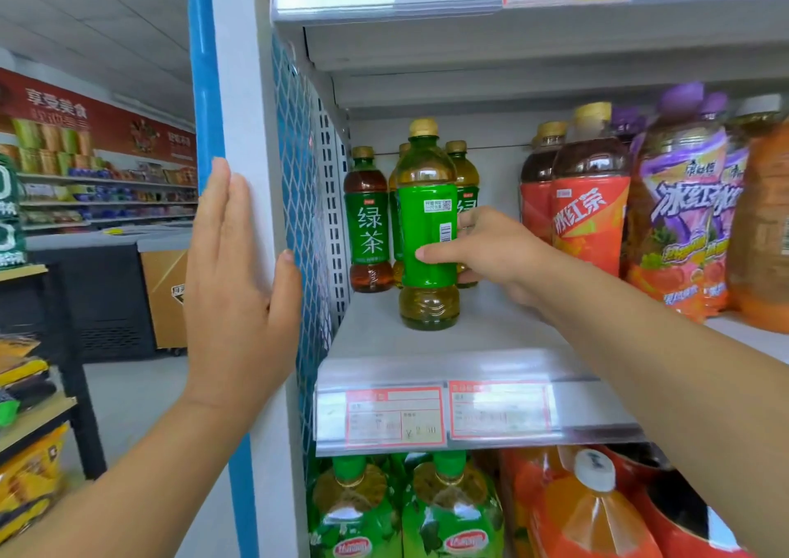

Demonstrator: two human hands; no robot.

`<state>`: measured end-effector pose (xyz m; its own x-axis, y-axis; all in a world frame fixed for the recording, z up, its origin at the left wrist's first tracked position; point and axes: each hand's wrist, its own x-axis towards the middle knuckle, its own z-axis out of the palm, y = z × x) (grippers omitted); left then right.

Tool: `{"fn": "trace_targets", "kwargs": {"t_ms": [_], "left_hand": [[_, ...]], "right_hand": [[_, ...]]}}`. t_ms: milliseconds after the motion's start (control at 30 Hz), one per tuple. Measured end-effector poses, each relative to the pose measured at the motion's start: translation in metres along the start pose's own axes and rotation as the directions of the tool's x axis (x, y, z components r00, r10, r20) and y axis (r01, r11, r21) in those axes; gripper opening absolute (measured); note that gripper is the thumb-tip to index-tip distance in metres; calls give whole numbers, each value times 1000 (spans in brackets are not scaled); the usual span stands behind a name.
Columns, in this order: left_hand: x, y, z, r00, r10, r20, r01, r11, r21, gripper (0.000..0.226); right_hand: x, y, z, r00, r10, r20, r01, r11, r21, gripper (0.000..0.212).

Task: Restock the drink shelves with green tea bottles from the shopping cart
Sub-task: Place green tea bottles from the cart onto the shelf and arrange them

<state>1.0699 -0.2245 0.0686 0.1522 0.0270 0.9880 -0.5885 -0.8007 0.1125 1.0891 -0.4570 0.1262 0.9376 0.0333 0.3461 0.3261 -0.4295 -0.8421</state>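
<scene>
The right hand [495, 250] curls its fingers round a clear glossy plastic green tea bottle [427, 216], and we see a smooth, shiny green film label and a matt tan plastic cap [423, 127]. Below those fingers lies a pale grey matt painted shelf [375, 322], edged by a glossy clear plastic price strip [427, 369] holding red-bordered paper tags [395, 416]. The left hand [239, 284] lays straight fingers on a smooth white matt upright post [252, 88]. Beside its thumb we find blue painted metal mesh [299, 152].
</scene>
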Motion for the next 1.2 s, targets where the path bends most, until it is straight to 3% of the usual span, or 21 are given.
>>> {"fn": "trace_targets", "kwargs": {"t_ms": [167,267,333,433,567,767,900,1200], "left_hand": [[0,1,-1,1000,-4,-4,3,1000,-24,64],[0,1,0,1000,-7,-9,7,999,-48,63],[0,0,0,1000,-1,-16,0,998,-60,63],[0,-1,1,1000,-9,-23,6,996,-93,64],[-1,-2,1,999,-31,-25,27,992,-126,64],[-2,-3,1,998,-50,-24,45,986,-160,64],[-3,-3,1,996,-75,-39,68,985,-160,67],[-4,-5,3,994,-84,-69,72,984,-165,67]], "right_hand": [[6,4,-12,974,71,215,-92,991,92,44],[2,9,3,996,23,83,-18,998,-58,82],[5,12,15,998,-26,-49,20,992,-125,92],[12,15,16,997,-4,-72,-5,991,-131,77],[13,9,6,995,29,97,-27,999,-21,32],[20,3,24,998,6,-59,-13,993,-113,41],[35,-1,30,1000,13,-11,-14,995,-98,28],[71,3,49,997,24,75,-22,999,-31,28]]}}
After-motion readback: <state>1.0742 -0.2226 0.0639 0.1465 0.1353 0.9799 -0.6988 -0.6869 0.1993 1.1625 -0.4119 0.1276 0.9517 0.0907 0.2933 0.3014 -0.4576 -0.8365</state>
